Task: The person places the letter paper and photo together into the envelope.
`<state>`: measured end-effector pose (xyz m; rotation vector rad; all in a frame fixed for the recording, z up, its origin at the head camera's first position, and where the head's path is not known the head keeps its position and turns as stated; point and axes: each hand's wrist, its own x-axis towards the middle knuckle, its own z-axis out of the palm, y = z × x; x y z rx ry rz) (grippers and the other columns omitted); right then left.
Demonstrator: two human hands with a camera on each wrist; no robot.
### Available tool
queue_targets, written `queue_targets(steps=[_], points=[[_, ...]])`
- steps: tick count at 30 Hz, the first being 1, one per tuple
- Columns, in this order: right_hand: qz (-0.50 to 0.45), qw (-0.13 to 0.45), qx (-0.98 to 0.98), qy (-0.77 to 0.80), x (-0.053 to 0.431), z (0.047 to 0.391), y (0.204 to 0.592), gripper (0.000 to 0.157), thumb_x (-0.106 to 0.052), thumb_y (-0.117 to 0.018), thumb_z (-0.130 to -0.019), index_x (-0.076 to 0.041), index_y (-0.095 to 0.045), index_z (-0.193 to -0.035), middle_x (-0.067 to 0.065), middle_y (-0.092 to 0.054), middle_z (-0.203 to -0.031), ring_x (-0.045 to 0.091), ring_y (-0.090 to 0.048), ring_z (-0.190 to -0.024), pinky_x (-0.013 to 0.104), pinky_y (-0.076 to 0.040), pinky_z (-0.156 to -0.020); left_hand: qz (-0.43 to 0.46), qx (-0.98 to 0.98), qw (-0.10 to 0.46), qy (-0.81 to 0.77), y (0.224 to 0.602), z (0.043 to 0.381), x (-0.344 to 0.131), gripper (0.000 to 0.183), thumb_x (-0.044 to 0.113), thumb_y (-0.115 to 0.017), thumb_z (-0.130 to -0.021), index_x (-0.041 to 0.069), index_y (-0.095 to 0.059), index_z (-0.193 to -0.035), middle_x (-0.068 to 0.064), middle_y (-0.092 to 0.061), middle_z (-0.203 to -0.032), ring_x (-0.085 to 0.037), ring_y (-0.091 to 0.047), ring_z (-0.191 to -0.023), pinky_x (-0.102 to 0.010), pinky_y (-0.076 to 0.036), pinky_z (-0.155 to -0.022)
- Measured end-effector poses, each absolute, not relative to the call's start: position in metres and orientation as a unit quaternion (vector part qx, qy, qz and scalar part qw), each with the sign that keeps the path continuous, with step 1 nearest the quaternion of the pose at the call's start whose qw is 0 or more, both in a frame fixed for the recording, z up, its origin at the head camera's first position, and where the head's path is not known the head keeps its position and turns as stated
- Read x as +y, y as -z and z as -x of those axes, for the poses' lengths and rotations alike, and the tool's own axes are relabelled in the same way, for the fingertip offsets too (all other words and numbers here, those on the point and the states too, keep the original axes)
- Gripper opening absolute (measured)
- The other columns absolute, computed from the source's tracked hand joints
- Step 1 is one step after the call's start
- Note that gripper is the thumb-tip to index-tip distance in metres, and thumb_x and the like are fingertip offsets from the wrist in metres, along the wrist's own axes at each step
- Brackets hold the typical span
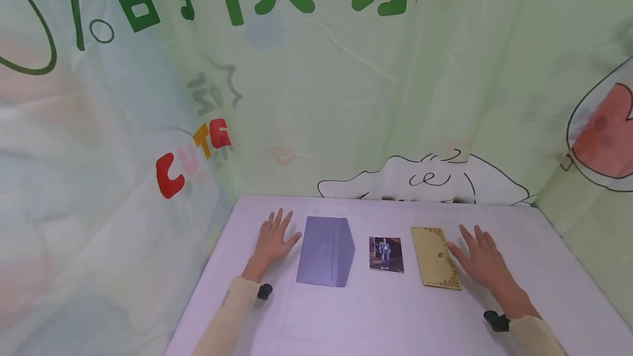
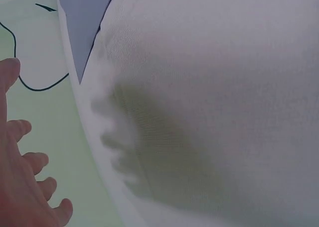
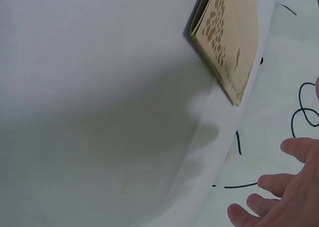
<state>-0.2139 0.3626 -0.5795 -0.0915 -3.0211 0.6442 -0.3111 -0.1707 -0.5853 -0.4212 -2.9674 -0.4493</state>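
Note:
A blue-grey envelope (image 1: 318,251) with its pointed flap to the right lies on the white table (image 1: 376,317). To its left is my left hand (image 1: 274,239), fingers spread, its thumb close to the envelope's edge. A small square photo (image 1: 386,254) of a standing person lies in the middle. Right of the photo is a gold folded card (image 1: 435,258) with ornate corners; the right wrist view shows its layered edge. My right hand (image 1: 481,257) is beside the card, fingers extended, thumb near its right edge. Neither hand holds anything.
Behind the table hangs a pale green printed curtain (image 1: 321,98), with another curtain side (image 1: 99,180) along the left. A dark wrist camera (image 1: 265,291) sits on the left wrist and another camera (image 1: 496,321) on the right.

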Motion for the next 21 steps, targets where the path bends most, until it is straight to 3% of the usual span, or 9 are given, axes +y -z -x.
queue_targets(steps=[21], points=[[-0.025,0.020,-0.974,-0.224,0.305,0.230,0.574,0.083,-0.059,-0.042,-0.102,0.000,-0.022,-0.157,0.040,-0.010,-0.159,0.062,-0.007,-0.145,0.079,-0.015,-0.108,0.170,-0.972,0.067,0.147,0.588,0.306,-0.144,0.072,0.057,-0.047,-0.099,0.020,-0.032,-0.158,-0.016,-0.027,-0.165,-0.043,-0.022,-0.153,-0.061,-0.025,-0.118]])
